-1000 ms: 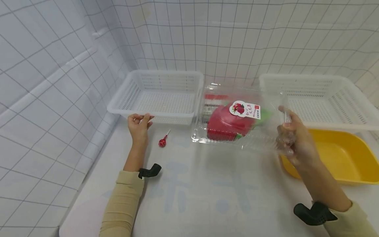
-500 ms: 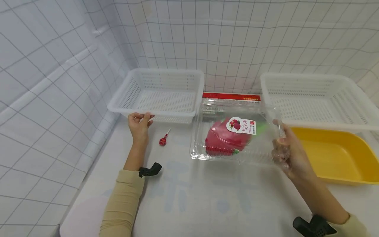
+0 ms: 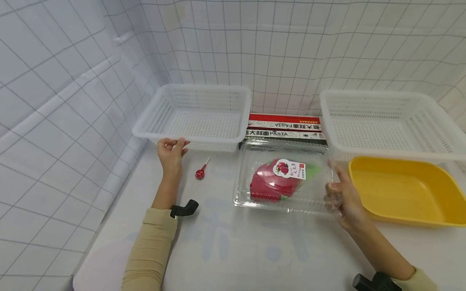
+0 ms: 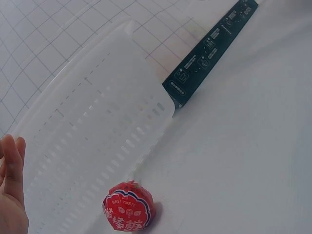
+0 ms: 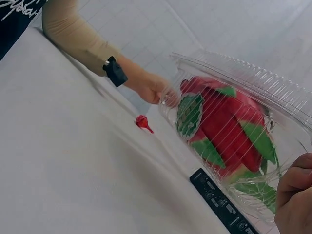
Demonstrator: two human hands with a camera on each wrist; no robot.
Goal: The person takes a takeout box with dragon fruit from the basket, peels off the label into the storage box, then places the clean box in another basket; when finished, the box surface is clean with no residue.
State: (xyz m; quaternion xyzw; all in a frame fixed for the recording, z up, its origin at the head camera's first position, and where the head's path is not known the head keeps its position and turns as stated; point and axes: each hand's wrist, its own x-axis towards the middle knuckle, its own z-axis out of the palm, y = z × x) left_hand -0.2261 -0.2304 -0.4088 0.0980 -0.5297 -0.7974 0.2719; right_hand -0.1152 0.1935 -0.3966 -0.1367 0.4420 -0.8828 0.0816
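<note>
Item, right hand point(image 3: 344, 198): yours, fingers and thumb curled on the near right end of a clear container point(image 3: 314, 188), gripping it.
Item, clear container: extends leftward from that grip; you cannot tell whether its underside meets the table point(image 3: 247, 258).
Item, red-and-green fruit point(image 3: 267, 186): inside the container, left of the grip, with a white label point(image 3: 291, 169) on the lid above it.
Item, left hand point(image 3: 170, 159): yours, thumb and fingers pinching the front rim of the left white basket point(image 3: 214, 145).
Item, red lollipop point(image 3: 200, 173): on the table, near your left hand on its right side, stick angled away from you.
Item, pasta boxes point(image 3: 284, 127): beyond the right-hand grip and leftward, between the two baskets.
Item, right white basket point(image 3: 411, 154): beyond the grip, to its right.
Item, yellow tub point(image 3: 407, 190): just right of the grip.
</note>
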